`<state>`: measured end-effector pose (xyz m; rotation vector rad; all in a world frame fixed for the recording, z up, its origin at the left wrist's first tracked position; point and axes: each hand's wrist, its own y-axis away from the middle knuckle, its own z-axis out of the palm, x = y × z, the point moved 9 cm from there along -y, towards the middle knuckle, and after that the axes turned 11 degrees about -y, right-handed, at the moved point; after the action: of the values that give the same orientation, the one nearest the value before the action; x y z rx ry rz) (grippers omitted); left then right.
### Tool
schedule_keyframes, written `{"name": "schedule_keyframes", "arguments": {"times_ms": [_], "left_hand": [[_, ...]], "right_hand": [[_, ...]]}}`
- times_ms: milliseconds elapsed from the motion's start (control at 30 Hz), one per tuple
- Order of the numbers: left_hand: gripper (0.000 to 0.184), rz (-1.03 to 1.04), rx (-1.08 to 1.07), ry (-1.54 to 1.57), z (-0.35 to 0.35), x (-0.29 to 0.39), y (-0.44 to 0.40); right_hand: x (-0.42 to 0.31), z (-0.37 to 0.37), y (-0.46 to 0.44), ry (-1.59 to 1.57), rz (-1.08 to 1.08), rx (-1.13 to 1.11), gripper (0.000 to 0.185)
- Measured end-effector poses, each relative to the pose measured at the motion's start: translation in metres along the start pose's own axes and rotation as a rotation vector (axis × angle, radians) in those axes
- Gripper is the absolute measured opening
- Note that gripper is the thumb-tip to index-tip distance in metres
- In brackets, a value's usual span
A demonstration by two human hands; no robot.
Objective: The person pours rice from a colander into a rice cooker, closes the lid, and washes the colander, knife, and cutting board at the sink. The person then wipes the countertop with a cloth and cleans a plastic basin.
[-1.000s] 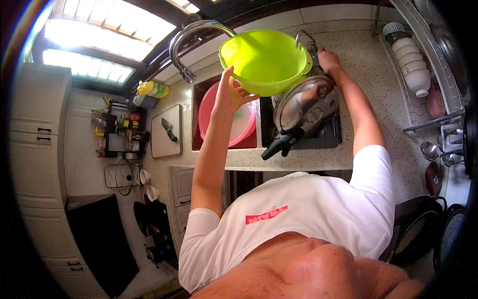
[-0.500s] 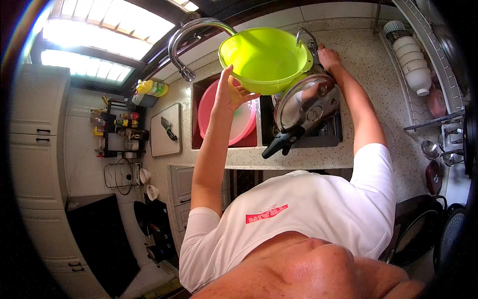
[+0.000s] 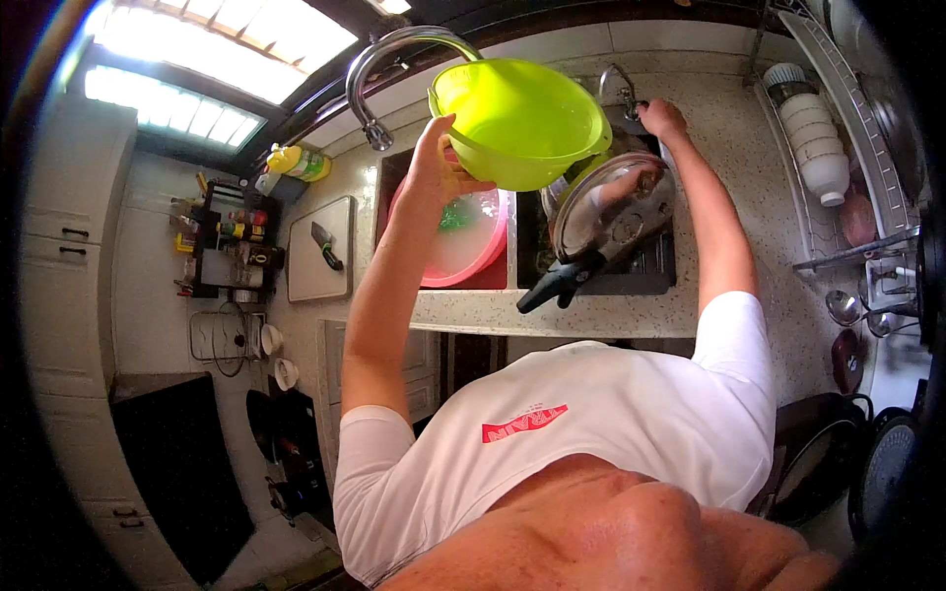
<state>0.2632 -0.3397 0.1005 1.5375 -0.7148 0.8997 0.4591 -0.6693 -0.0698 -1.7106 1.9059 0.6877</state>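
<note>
A bright green plastic basin (image 3: 522,123) is held up over the sink, tilted, with my left hand (image 3: 439,172) gripping its left rim. Its inside faces me. Beyond its right edge, my right hand (image 3: 663,120) has its fingers closed at the base of a small tap (image 3: 619,87), apparently on its handle; the fingertips are partly hidden. Under my left forearm, a pink basin (image 3: 501,236) in the left sink bowl holds cloudy water and something green. In the right bowl a shiny metal lid with a black handle (image 3: 564,281) leans over other cookware.
A large curved faucet (image 3: 357,84) rises behind the sink on the left. A cutting board (image 3: 320,251) with a knife (image 3: 327,246) lies on the left counter, near a yellow bottle (image 3: 299,162). At right stands a dish rack with stacked white bowls (image 3: 816,143).
The green basin has tipped a little more and my left hand has shifted slightly left. More of the pink basin's water and the green thing in it now shows. My right hand stays at the tap.
</note>
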Motion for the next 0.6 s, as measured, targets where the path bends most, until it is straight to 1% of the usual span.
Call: {"name": "schedule_keyframes", "arguments": {"times_ms": [33, 67, 100, 133, 200, 233, 267, 300, 333, 367, 400, 433, 500, 533, 567, 600], "left_hand": [[0.072, 0.006, 0.004, 0.006, -0.007, 0.000, 0.001], [0.072, -0.008, -0.040, 0.042, -0.011, -0.005, 0.000], [0.072, -0.024, -0.084, 0.076, -0.015, -0.011, 0.000], [0.072, -0.025, -0.083, 0.081, -0.023, -0.018, 0.002], [0.072, 0.047, -0.175, 0.067, -0.033, -0.030, 0.007], [0.072, 0.046, -0.178, 0.074, -0.045, -0.042, 0.005], [0.071, 0.066, -0.202, 0.148, -0.059, -0.055, 0.002], [0.071, 0.083, -0.222, 0.224, -0.069, -0.067, 0.002], [0.071, 0.078, -0.218, 0.236, -0.077, -0.078, 0.004], [0.066, 0.133, -0.281, 0.324, -0.081, -0.083, 0.009], [0.063, 0.189, -0.340, 0.414, -0.085, -0.086, 0.016], [0.063, 0.186, -0.329, 0.430, -0.091, -0.094, 0.019], [0.057, 0.337, -0.682, 0.754, -0.077, -0.087, 0.041], [0.057, 0.343, -0.673, 0.773, -0.075, -0.088, 0.051], [0.058, 0.413, -0.570, 0.713, -0.079, -0.086, 0.058], [0.060, 0.478, -0.470, 0.648, -0.080, -0.081, 0.066]], "right_hand": [[-0.007, -0.008, 0.001, 0.029, -0.028, 0.030, 0.042], [-0.014, -0.015, 0.003, 0.057, -0.055, 0.061, 0.043], [-0.018, -0.015, -0.001, 0.043, -0.114, 0.056, 0.040], [-0.027, -0.023, 0.008, 0.046, -0.117, 0.054, 0.040], [-0.057, -0.036, 0.027, -0.091, -0.256, -0.025, 0.034], [-0.069, -0.043, 0.035, -0.196, -0.311, 0.024, 0.029], [-0.077, -0.045, 0.043, -0.187, -0.312, 0.020, 0.029], [-0.101, -0.059, 0.062, -0.261, -0.398, 0.032, 0.028], [-0.126, -0.073, 0.084, -0.336, -0.486, 0.043, 0.027], [-0.149, -0.084, 0.105, -0.338, -0.537, 0.070, 0.023], [-0.167, -0.089, 0.121, -0.331, -0.541, 0.052, 0.023], [-0.187, -0.095, 0.138, -0.352, -0.587, 0.051, 0.022], [-0.224, -0.099, 0.167, -0.363, -0.644, 0.028, 0.021], [-0.251, -0.107, 0.189, -0.333, -0.830, 0.088, 0.021], [-0.274, -0.111, 0.214, -0.302, -1.015, 0.152, 0.020], [-0.291, -0.104, 0.230, -0.214, -1.066, 0.145, 0.022]]}}
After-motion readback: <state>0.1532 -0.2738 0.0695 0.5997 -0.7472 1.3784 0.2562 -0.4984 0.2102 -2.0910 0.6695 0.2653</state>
